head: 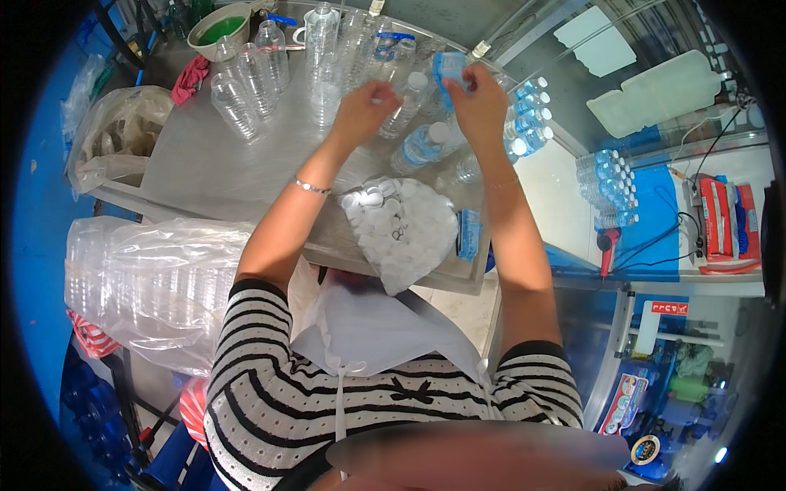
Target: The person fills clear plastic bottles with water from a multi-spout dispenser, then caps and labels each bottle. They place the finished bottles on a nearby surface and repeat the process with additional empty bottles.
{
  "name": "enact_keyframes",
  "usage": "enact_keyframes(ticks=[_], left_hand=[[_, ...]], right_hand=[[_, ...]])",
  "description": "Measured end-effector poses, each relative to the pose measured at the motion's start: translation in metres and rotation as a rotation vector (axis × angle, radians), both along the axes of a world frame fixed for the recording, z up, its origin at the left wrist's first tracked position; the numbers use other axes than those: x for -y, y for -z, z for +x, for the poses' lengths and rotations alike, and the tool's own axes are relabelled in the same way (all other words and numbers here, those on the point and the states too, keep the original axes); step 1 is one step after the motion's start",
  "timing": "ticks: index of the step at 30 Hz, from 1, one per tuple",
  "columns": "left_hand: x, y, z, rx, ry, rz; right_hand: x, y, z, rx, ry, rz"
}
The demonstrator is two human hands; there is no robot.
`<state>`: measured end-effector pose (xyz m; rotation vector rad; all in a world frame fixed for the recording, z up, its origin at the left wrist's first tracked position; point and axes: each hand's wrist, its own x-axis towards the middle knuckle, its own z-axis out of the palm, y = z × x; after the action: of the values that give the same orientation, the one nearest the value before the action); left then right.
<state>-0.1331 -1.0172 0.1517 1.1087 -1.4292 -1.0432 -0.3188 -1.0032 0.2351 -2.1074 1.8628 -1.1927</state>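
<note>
My right hand (482, 101) pinches a blue printed plastic label (449, 70) above the metal table (202, 153). Its fingers are bent round the label's right edge. My left hand (367, 107) is raised to the left of it, with the fingertips near a capped clear bottle (410, 101); whether the fingers hold anything is not clear. Below the hands a capped bottle with a blue label (420, 147) leans on the table. Closer to my body lies a plastic bag of white caps (402, 227), with a stack of blue labels (468, 234) at its right.
Uncapped clear bottles (252, 86) stand at the back left, near a bowl of green liquid (221, 29) and a red cloth (189, 80). Labelled bottles (529, 116) stand at the right. A large bag of bottles (153, 282) lies left of me. A heat gun (607, 248) rests further right.
</note>
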Motion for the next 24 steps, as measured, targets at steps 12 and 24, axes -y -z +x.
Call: enact_keyframes(ticks=[12,24], left_hand=[[0.045,0.033,-0.028,0.194,0.047,-0.466],[0.036,0.059,-0.019,0.419,0.027,-0.389]], right_hand=[[-0.024,0.019,0.012,-0.37,-0.296,-0.118],[-0.012,0.057,0.018,-0.238,0.007,-0.126]])
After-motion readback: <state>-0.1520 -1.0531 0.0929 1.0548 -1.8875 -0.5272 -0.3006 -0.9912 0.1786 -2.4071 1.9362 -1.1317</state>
